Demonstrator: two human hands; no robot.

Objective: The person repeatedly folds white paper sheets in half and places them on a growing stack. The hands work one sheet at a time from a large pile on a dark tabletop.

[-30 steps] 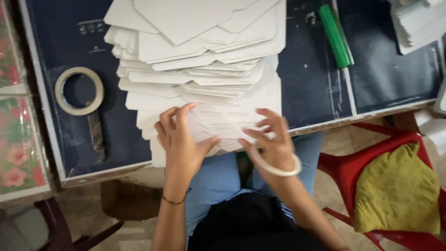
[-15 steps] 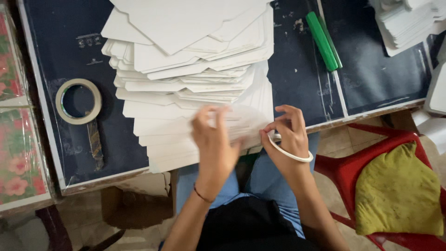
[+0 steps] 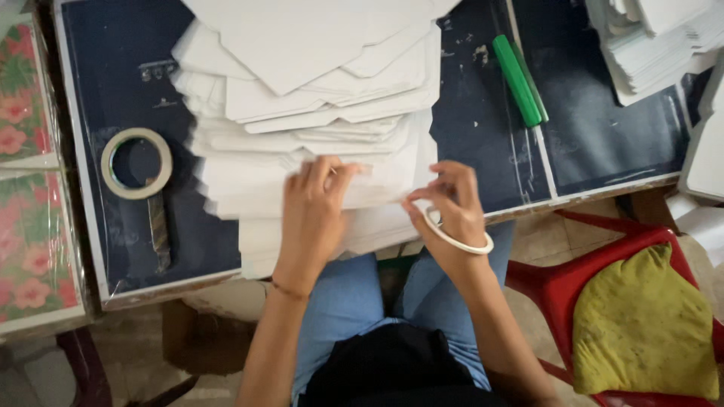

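Observation:
A big loose pile of white die-cut card sheets (image 3: 317, 98) covers the middle of a dark blue table (image 3: 113, 90). My left hand (image 3: 313, 215) lies palm down on the near part of the pile, fingers curled over the edge of one sheet (image 3: 377, 185). My right hand (image 3: 445, 203), with a white bangle on the wrist, pinches the right end of that same sheet between thumb and fingertips. The sheet is blurred, lifted slightly off the pile at the table's near edge.
A roll of tape (image 3: 137, 163) and a dark tool (image 3: 158, 230) lie at the left of the table. A green stick-shaped object (image 3: 519, 79) lies to the right. More white stacks (image 3: 648, 45) sit at top right. A red chair with a yellow cushion (image 3: 641, 324) stands at right; floral boxes (image 3: 30, 188) at left.
Both hands moved up from the near edge of the pile and closer together. They have taken hold of one sheet, the right hand now pinching its end.

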